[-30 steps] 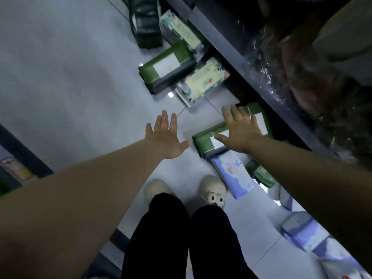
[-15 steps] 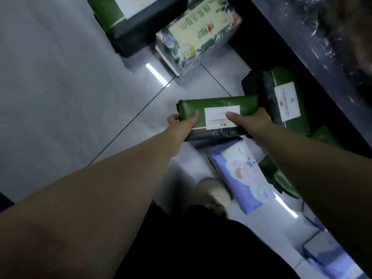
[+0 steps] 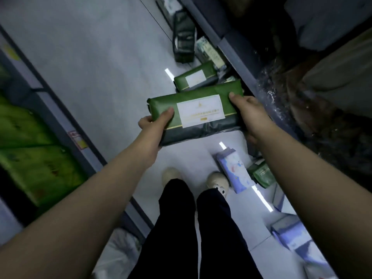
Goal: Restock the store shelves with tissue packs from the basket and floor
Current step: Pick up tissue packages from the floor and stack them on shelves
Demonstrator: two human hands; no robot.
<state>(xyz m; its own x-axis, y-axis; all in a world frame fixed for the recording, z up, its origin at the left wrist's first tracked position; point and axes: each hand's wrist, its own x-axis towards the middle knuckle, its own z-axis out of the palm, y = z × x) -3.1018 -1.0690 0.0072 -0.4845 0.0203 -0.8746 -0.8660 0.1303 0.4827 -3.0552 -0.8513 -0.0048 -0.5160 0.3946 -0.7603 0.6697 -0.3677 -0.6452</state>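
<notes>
- Head view: both hands hold one green tissue pack (image 3: pixel 195 113) in the air above the pale floor (image 3: pixel 90 57), level and lengthwise between them, white label facing up.
- The left hand (image 3: pixel 156 123) grips the pack's left end — thumb (image 3: pixel 167 114) pressed on top, the other fingers curled underneath and mostly hidden.
- The right hand (image 3: pixel 248 111) grips the right end the same way, thumb (image 3: pixel 233 97) on top near the corner, fingers wrapped below.
- Just beyond the held pack a second green pack (image 3: pixel 194 78) with a white label lies on the floor, close to the base of the right-hand shelf (image 3: pixel 237 55).
- Further along that base lie a floral pack (image 3: pixel 210 52) and a dark pack (image 3: pixel 184 43).
- Below the right forearm, a blue patterned pack (image 3: pixel 233 172) lies on the floor beside a small dark green pack (image 3: pixel 261 176); more blue packs (image 3: pixel 289 236) lie toward the lower right.
- The person's black trousers (image 3: pixel 177 228) and pale shoes (image 3: pixel 171 175) show at the bottom — the right shoe is just beside the blue patterned pack.
- On the left, a shelf unit carries bright green packages (image 3: pixel 34 150), blurred.
</notes>
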